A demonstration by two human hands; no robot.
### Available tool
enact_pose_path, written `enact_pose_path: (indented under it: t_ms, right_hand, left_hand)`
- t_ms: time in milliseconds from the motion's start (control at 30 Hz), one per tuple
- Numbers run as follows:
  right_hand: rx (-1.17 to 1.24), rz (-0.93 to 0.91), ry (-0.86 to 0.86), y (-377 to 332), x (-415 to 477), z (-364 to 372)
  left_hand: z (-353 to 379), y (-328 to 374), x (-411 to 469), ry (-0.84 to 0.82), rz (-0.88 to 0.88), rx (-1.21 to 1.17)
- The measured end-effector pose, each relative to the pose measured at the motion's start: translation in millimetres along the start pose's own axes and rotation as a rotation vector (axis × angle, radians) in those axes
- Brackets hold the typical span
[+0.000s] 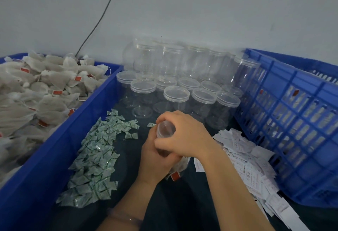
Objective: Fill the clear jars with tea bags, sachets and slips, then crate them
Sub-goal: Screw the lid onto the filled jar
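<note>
Left hand point(155, 159), right hand point(184, 135), both curled

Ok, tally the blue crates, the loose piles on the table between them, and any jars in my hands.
Blue crates: 2, the left crate of tea bags and the right crate
Loose piles: 2, sachets and slips
Jar held by the left hand and right hand: 1
Total: 5

A tilted clear jar point(165, 131) with tea bags point(180, 164) inside lies between the fingers point(171, 117); green sachets point(95, 159) to the left, white slips point(245, 159) to the right.
</note>
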State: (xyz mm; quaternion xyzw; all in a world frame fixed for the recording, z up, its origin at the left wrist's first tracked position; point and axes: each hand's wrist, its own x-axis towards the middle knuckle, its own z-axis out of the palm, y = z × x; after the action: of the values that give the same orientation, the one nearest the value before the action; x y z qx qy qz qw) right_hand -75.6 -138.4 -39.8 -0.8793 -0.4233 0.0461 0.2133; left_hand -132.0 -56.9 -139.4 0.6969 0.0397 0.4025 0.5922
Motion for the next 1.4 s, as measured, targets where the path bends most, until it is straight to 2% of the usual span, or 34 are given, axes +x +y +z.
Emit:
enact_pose_path:
  t_ms: [333,667,867,1400]
  right_hand:
    - [-0.001,-0.039,0.115,5.2,-4.7,10.7]
    - [-0.018,-0.113,-0.053,4.7,-0.8,-4.7]
    - [-0.046,-0.118,-0.077,4.1,1.8,-5.1]
    - [0.031,-0.110,0.141,11.3,-5.6,10.8]
  left_hand:
    - [-4.1,3.4,0.4,-0.056,0.042,0.045]
    - [-4.1,2.6,0.4,-0.069,-0.032,0.002]
    - [-4.7,0.5,1.1,-0.084,-0.055,-0.005]
    - [-4.3,1.7,-1.5,-0.089,-0.072,-0.019]
